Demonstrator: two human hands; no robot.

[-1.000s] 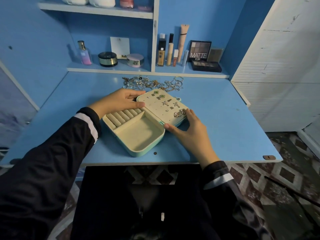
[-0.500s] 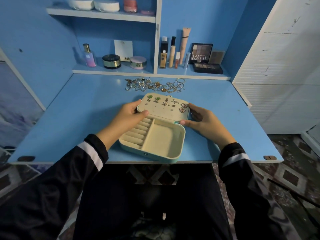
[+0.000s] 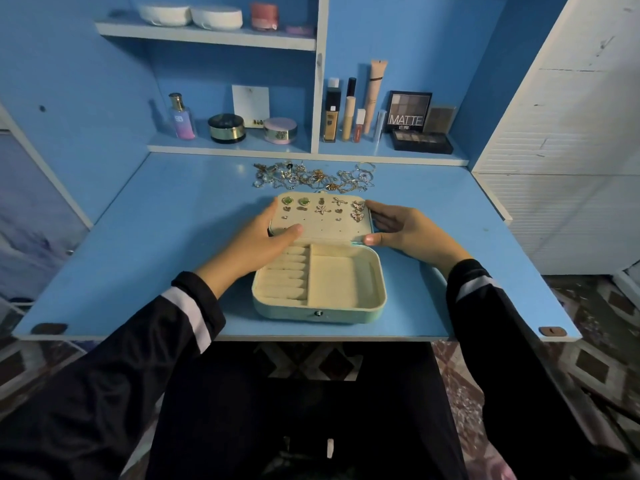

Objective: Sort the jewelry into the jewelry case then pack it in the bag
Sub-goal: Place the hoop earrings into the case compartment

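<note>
Head view: left hand (image 3: pixel 258 237) and right hand (image 3: pixel 412 233) fingers pinch the jewelry case (image 3: pixel 341 282) by its lid's sides; likely light, rigid; grip there.

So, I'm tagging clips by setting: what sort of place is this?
Probably a home vanity or dressing table: makeup lines the shelf, a perfume bottle stands there too, and loose jewelry lies on the blue desk behind an open jewelry case.
</note>
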